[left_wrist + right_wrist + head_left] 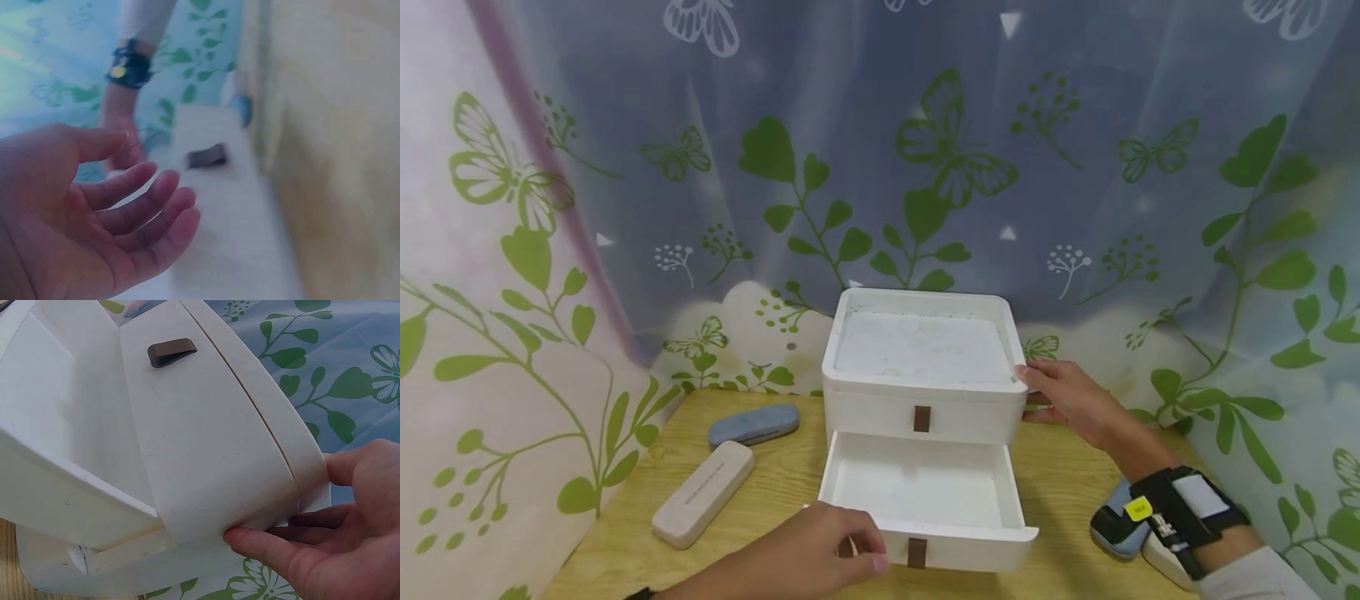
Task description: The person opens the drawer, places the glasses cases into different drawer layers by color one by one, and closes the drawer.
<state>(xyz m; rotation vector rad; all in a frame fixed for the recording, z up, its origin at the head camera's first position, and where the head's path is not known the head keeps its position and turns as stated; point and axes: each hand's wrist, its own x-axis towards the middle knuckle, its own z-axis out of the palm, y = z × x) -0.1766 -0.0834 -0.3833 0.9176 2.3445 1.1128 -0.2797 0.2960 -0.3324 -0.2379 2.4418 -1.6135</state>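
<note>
A white two-drawer desktop organizer (925, 346) stands in the middle of the table, its lower drawer (917, 483) pulled out and the upper one closed. Each drawer front carries a brown pull tab (917, 552). My right hand (1067, 400) holds the organizer's right side, thumb at the top rim and fingers along the side, as the right wrist view also shows. Near the left end of the lower drawer's front hovers my left hand (820, 550). In the left wrist view its fingers (159, 219) are loosely bent with nothing between them, apart from the front.
Left of the organizer lie a blue glasses case (754, 425) and a beige case (703, 493) on the wooden table (775, 483). A blue and black case (1120, 525) and a white item (1168, 562) sit by my right wrist. A patterned curtain (880, 167) hangs behind.
</note>
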